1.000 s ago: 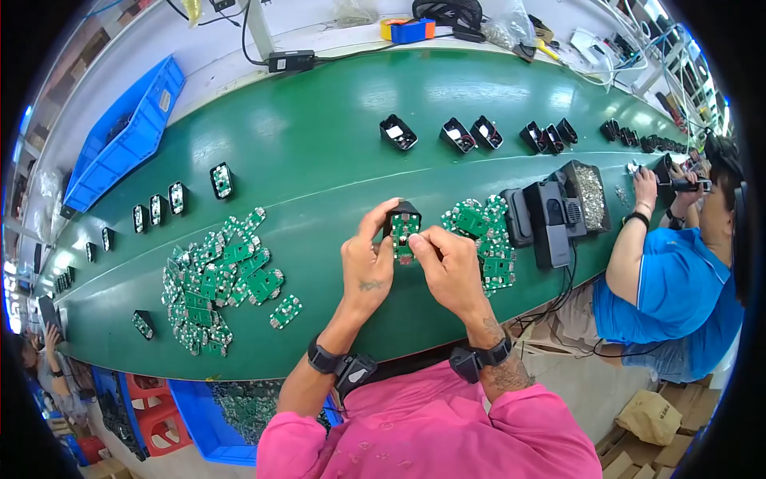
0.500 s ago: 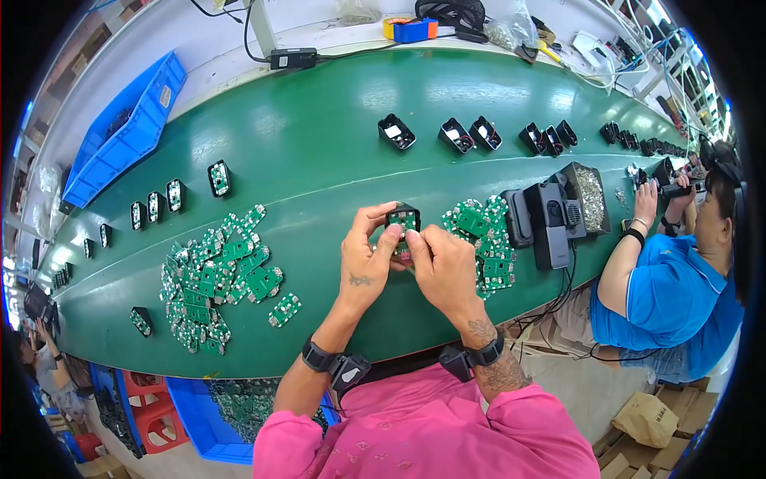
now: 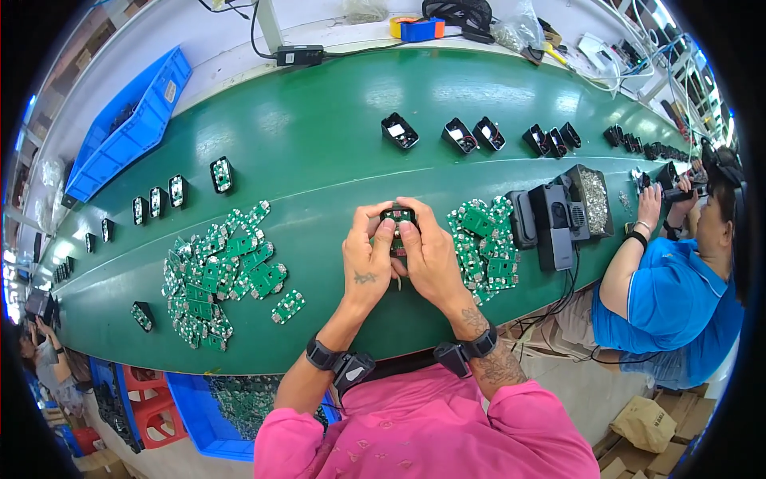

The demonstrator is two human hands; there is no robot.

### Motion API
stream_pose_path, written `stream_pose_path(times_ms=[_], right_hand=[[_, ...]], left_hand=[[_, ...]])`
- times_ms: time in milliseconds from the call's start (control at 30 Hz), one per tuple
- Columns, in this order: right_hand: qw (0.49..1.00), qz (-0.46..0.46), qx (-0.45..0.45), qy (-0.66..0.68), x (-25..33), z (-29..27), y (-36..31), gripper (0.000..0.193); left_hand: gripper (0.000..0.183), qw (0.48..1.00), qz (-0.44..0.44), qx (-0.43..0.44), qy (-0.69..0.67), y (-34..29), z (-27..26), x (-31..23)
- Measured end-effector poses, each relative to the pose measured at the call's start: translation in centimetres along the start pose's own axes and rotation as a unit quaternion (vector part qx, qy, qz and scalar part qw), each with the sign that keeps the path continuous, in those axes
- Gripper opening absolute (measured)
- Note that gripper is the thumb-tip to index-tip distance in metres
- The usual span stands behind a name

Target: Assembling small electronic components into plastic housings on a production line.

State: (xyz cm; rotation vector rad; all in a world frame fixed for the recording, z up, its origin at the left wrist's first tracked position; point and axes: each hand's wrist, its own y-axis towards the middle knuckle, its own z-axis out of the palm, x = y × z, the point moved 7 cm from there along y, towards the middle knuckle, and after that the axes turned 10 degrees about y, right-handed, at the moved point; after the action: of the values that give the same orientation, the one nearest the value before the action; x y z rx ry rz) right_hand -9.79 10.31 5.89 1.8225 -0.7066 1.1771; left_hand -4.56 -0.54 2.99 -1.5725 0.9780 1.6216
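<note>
Right hand (image 3: 429, 251) drawn nearer left hand (image 3: 369, 259), both hands curled around one black housing (image 3: 398, 208), two circuit-board piles (image 3: 211, 278) alongside

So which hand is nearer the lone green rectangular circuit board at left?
Left. The left hand is right of the board and beyond it; the right hand is farther right.

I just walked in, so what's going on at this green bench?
The person's left hand and right hand hold a small black plastic housing, both thumbs on the green circuit board in it. A loose heap of green circuit boards lies to the left and another heap to the right. Past the left heap stand black housings holding boards; open black housings stand beyond the hands and to the right.
</note>
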Motion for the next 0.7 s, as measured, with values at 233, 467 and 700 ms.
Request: stream_pose_path(times_ms=[233, 467, 700], right_hand=[[1.000, -0.002, -0.002, 0.026, -0.9, 0.9, 0.5, 0.028], [1.000, 0.010, 0.011, -0.018, -1.5, 2.3, 0.3, 0.045], [0.991, -0.040, 0.079, -0.102, 0.1, 3.3, -6.5, 0.039]], left_hand=[[0.022, 0.999, 0.016, -0.041, 0.019, -0.4, -0.6, 0.1], [0.021, 0.986, 0.039, -0.136, 0.093, 3.0, -3.7, 2.5], [0.026, 0.976, -0.059, -0.168, 0.125, 12.2, -6.8, 1.9]])
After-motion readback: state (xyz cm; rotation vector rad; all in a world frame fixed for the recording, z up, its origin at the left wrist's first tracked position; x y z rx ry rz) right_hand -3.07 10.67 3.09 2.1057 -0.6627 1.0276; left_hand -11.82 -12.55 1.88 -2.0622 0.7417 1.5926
